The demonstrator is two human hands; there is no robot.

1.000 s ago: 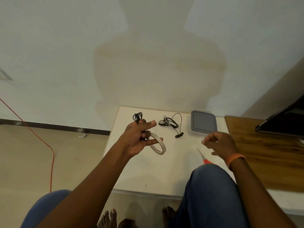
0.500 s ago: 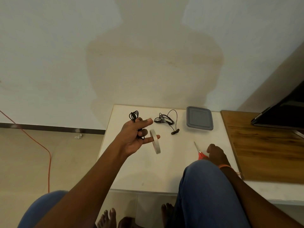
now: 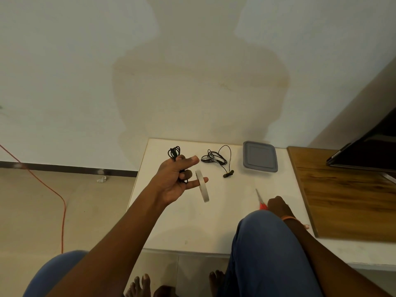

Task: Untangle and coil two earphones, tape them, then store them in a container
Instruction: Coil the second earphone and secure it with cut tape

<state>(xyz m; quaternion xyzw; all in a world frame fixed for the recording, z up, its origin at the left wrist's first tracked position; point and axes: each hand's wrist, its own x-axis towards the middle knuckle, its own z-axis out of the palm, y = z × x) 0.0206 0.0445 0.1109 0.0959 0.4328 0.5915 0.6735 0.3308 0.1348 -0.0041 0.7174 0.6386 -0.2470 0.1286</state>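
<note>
Reaching behind the raised knee (image 3: 267, 243), the right hand (image 3: 277, 205) closes on the red-handled scissors (image 3: 261, 201) near the tabletop's (image 3: 182, 221) right edge. Above mid-table, the left hand (image 3: 176, 179) grips one coiled earphone (image 3: 174, 152), tape roll (image 3: 202, 186) hanging on an extended finger. The second earphone (image 3: 217, 159) and lidded container (image 3: 260, 156) lie along the far edge.

An orange cable (image 3: 60, 197) is trailing across the beige floor (image 3: 32, 211) at the left, below a dark skirting strip (image 3: 64, 168). A small crumpled white scrap (image 3: 102, 179) is lying by that strip. A wooden board (image 3: 347, 198) is sitting to the right of the white desk (image 3: 184, 228), and a dark screen (only partly in view) (image 3: 368, 151) is leaning above it. A yellowish stain (image 3: 199, 86) is spreading over the wall.
</note>
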